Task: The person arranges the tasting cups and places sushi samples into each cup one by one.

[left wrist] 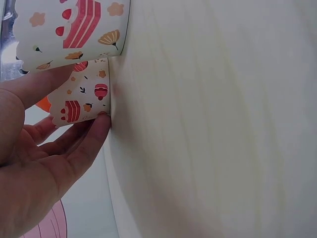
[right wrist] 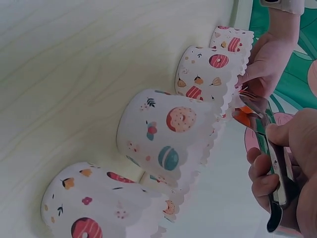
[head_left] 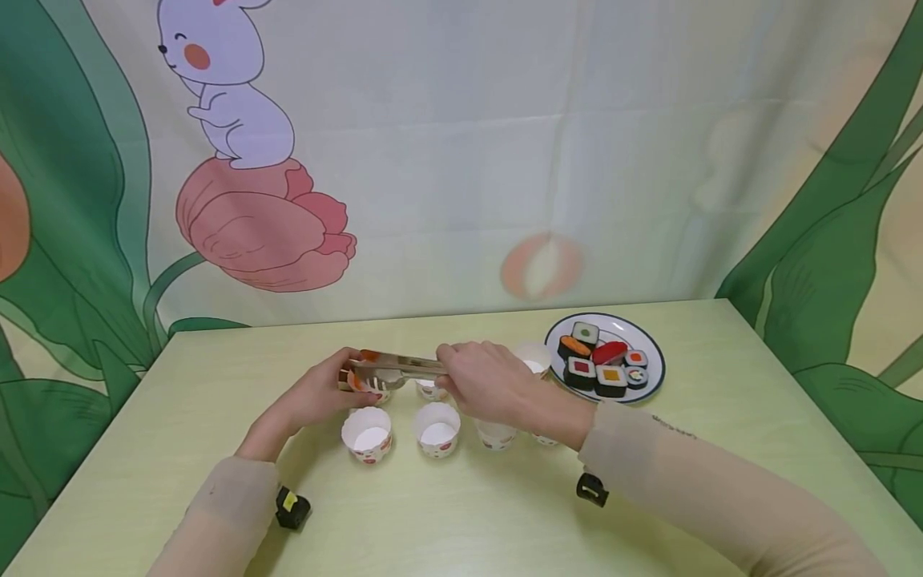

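My right hand point(head_left: 490, 383) grips metal tongs point(head_left: 414, 367), which reach left over the back-left paper cup point(head_left: 377, 397). In the right wrist view, the tongs point(right wrist: 280, 166) have a fork-like tip beside an orange piece point(right wrist: 243, 118) at that cup's mouth; whether they pinch it I cannot tell. My left hand point(head_left: 312, 398) holds the same cup, with fingertips low on its wall in the left wrist view, where the printed cup point(left wrist: 81, 94) stands behind a nearer one point(left wrist: 84, 27). The cup's inside is mostly hidden.
Several white printed cups stand in two rows, including the front-left cup point(head_left: 368, 433) and its neighbour point(head_left: 437, 430); my right hand partly hides others. A blue-rimmed plate point(head_left: 620, 325) with several sushi pieces sits at the back right. A printed curtain point(head_left: 447, 160) hangs behind the table.
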{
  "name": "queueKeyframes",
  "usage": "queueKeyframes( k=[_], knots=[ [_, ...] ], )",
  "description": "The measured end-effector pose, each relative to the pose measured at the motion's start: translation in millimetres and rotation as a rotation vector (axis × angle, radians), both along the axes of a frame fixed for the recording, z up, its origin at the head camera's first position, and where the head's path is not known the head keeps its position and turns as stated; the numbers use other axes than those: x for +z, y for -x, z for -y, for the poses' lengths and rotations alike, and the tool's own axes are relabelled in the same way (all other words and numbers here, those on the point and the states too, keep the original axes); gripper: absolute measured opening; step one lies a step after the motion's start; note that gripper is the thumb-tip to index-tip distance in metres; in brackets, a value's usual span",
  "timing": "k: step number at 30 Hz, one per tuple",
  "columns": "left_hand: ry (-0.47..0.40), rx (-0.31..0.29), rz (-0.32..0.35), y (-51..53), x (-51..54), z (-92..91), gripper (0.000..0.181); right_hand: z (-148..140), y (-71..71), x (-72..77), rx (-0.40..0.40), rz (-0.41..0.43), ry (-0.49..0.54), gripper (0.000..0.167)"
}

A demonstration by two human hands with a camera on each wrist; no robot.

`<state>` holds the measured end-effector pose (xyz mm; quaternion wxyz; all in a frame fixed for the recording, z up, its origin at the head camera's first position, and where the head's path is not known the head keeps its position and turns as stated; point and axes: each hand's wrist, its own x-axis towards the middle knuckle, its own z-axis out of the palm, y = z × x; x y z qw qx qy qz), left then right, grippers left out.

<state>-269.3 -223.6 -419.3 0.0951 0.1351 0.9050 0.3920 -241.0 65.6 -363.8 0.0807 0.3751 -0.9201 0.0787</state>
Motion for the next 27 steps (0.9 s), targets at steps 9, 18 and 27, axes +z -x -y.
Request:
queueKeyframes(
  k=[9, 18, 27],
  knots=[
    [-0.003, 0.001, 0.003, -1.2, 1.8, -1.2, 0.063, -6, 0.8, 2.1, -0.001, 0.012, -0.010, 0.020],
    [-0.003, -0.007, -0.013, -0.6, 1.8, -1.9, 0.064, -16, 2.9, 11.0, -0.050, 0.073, 0.018, 0.022],
    [0.028, -0.020, -0.009, -0.1, 3.0, -2.8, 0.071, -37, 7.0, 14.2, -0.106, 0.126, 0.074, 0.030]
  ],
)
